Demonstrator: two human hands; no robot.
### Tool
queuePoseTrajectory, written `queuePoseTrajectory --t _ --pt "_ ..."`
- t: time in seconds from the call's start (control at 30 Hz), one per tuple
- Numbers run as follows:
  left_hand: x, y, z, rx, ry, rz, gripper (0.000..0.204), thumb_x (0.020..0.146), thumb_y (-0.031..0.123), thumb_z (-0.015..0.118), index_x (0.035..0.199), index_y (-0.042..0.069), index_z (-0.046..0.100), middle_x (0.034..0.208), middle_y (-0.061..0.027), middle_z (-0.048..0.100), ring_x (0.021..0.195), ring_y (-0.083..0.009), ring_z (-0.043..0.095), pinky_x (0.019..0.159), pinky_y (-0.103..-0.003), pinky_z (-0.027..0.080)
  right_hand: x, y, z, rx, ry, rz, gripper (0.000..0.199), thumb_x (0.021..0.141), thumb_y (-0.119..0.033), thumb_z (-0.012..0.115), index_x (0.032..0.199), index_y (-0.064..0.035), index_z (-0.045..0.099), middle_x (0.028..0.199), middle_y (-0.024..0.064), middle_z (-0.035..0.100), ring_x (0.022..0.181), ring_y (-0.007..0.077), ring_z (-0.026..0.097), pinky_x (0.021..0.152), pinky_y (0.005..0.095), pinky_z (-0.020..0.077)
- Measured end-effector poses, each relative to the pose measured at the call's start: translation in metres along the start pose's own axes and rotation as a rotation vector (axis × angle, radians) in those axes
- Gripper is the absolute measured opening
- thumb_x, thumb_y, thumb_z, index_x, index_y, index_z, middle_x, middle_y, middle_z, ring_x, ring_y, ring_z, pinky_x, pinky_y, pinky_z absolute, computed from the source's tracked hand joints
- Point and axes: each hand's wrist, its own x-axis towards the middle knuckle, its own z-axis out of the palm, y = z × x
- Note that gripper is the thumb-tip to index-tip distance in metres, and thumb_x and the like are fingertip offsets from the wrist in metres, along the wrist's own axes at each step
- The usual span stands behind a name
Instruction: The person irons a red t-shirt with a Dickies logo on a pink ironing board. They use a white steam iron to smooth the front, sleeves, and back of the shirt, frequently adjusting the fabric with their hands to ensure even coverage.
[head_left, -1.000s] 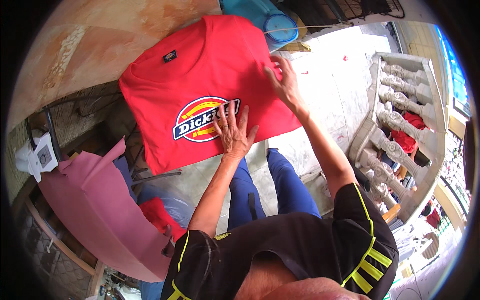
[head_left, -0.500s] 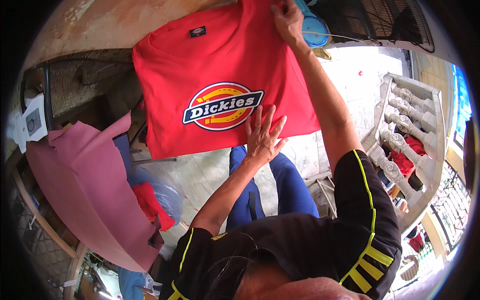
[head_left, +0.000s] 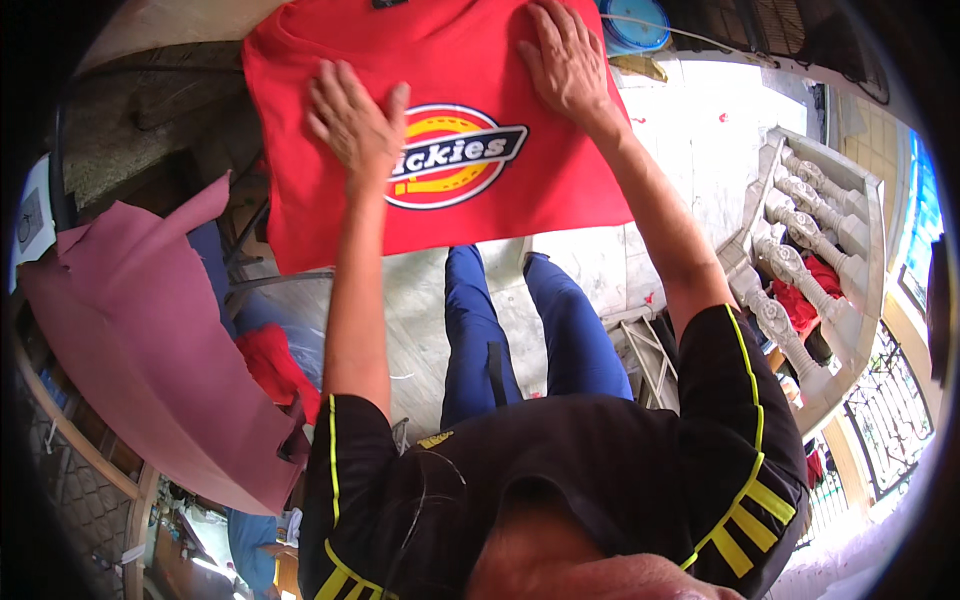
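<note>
A red shirt (head_left: 330,215) lies spread out in front of me, its collar edge and dark neck label at the top of the view. It bears a printed oval emblem (head_left: 450,190) in yellow, white and dark blue. My left hand (head_left: 358,122) rests flat on the cloth with fingers apart, its heel covering the emblem's left end. Upper right on the shirt, my right hand (head_left: 568,62) also lies flat, fingers extended. Neither hand grips the fabric. The shirt's lower edge hangs above my blue trouser legs.
A purple-pink sheet of material (head_left: 150,350) drapes at the left, with a bundle of red cloth (head_left: 275,365) beside it. A blue round container (head_left: 636,25) sits beyond my right hand. White balusters (head_left: 790,265) stand at the right, above pale floor tiles (head_left: 680,150).
My left hand has moved up and left from below the emblem onto its left side. My right hand has come down from the shirt's top edge and now lies flat. The shirt appears higher in view.
</note>
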Motion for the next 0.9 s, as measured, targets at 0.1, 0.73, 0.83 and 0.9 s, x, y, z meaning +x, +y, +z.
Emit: queuePoseTrajectory --t 0.1,0.73,0.83,0.9 --pt "0.031 -0.030 0.005 -0.060 -0.046 -0.011 0.086 0.095 0.066 0.040 0.150 0.001 0.033 0.157 -0.0222 0.031 0.144 -0.0449 0.027 0.112 -0.063 0.022 0.009 0.028 0.011 0.171 0.017 0.067 0.053 0.100 -0.032 0.049 0.140 0.0007 0.046 0.149 0.0232 0.041 0.133 0.0424 0.042 0.112 0.0485 0.0347" --pt "-0.228 0.126 -0.096 -0.252 -0.641 0.195 0.069 0.091 0.038 0.063 0.151 0.014 0.039 0.162 -0.0146 0.022 0.149 -0.0391 0.017 0.115 -0.060 0.020 -0.390 0.142 -0.112 -0.117 -1.284 0.858 0.059 0.091 -0.048 0.056 0.130 -0.0042 0.062 0.137 0.0273 0.054 0.132 0.0397 0.048 0.110 0.0473 0.0374" --pt "-0.285 0.086 -0.110 -0.478 -0.801 -0.054 0.051 0.097 0.041 0.056 0.136 0.007 0.055 0.137 -0.0207 0.054 0.127 -0.0371 0.050 0.104 -0.052 0.040 -0.390 0.118 -0.189 0.049 -1.262 0.832 0.050 0.088 -0.038 0.062 0.122 -0.0022 0.065 0.131 0.0292 0.057 0.125 0.0397 0.054 0.105 0.0472 0.0430" --pt "-0.322 0.049 -0.123 -0.485 -0.878 -0.242 0.047 0.099 0.040 0.053 0.130 0.004 0.059 0.119 -0.0226 0.065 0.111 -0.0393 0.061 0.096 -0.047 0.048 -0.399 0.105 -0.199 0.161 -1.110 0.922 0.046 0.087 -0.031 0.064 0.123 -0.0019 0.063 0.129 0.0300 0.058 0.124 0.0408 0.054 0.104 0.0485 0.0433"
